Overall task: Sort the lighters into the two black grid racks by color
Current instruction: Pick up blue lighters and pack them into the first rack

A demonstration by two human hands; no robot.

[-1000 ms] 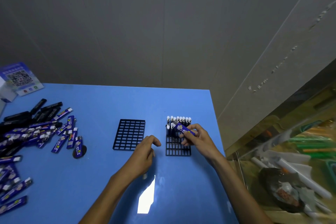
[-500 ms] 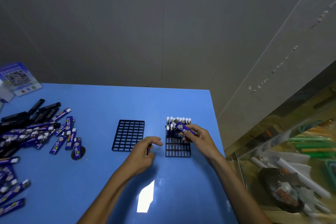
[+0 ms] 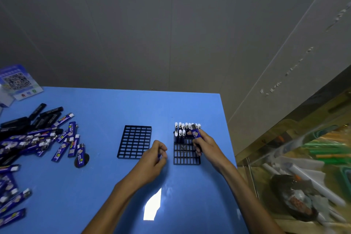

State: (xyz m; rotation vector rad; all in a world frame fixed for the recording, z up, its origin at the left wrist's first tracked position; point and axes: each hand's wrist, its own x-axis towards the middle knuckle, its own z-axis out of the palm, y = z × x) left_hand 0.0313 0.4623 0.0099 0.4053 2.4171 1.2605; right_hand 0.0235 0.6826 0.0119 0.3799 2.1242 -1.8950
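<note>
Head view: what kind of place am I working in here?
Probably a small workshop or packing bench: a blue table against bare grey wall panels, a loose pile of lighters, and two black grid racks.

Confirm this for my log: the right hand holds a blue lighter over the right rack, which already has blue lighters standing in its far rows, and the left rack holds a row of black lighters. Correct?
One error. In the head view the left rack holds nothing; the black lighters lie loose at the table's left. The rest stands: the right hand holds a blue lighter over the right rack, whose far rows already hold blue lighters.
</note>
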